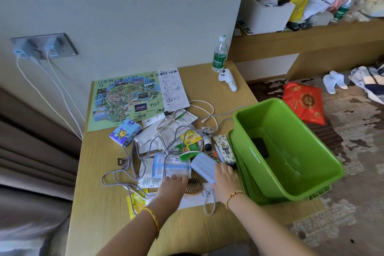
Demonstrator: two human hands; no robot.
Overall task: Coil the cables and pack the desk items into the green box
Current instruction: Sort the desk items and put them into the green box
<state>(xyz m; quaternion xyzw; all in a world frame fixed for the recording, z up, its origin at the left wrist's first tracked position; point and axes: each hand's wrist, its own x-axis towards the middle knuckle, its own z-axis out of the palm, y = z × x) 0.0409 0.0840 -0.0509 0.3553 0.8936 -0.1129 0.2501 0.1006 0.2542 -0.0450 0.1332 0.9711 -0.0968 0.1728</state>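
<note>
The green box (pixel 270 102) sits tilted on the desk's right edge, with a flat black item (pixel 260 146) inside. A pile of packets, tea bags and tubes lies left of it, tangled with a grey braided cable (pixel 133 151) and a white cable (pixel 205 110). My right hand (pixel 225 174) grips the near end of a pale blue ribbed case (pixel 204 166) beside the box. My left hand (pixel 173 183) rests with its fingers on a white packet, just left of a round wooden hairbrush (pixel 194 186).
A hand-marked map (pixel 124 100) and a printed sheet lie at the desk's back. A water bottle (pixel 219 56) and a white controller (pixel 228 79) stand at the back right. Two chargers (pixel 35 48) hang cables down the wall. A red packet (pixel 304 103) lies on the floor.
</note>
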